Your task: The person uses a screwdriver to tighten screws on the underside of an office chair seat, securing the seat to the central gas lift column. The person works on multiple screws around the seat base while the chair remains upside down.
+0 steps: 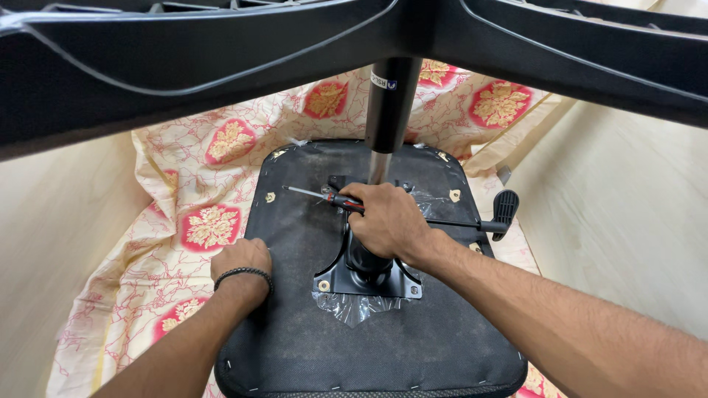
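Seemingly, the right hand (385,220) clenched the screwdriver (324,197), shaft pointing left; the left hand (240,258) pressed the seat (295,243), fingers curled.

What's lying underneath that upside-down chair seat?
A cream cloth with red and gold flower patches, spread over the pale floor. The seat hides the cloth's middle, so anything there cannot be seen.

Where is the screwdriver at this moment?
In the head view, the screwdriver is in the right hand, centre frame, beside the chrome column on the upturned seat.
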